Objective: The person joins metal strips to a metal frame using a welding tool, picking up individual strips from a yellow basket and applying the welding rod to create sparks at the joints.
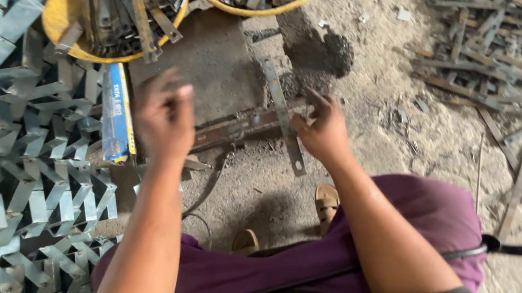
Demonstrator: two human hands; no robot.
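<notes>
Right hand (322,130) pinches the flat metal strip (284,118) mid-length on the floor; it looks stiff, light, sharp-edged. Left hand (163,115) hovers blurred, its grip unclear.

Two yellow tubs (63,11) of flat metal strips, one blue and yellow box (116,114), two bare hands, left hand (165,115) and right hand (324,130), two sandalled feet (326,204), one loose pile of strips (485,50) on the floor, folded metal brackets (11,145) too many to count

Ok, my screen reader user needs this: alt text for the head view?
A seated person's right hand holds a flat metal strip over a dusty floor; the blurred left hand hovers near bent metal pieces and yellow basins.
</notes>
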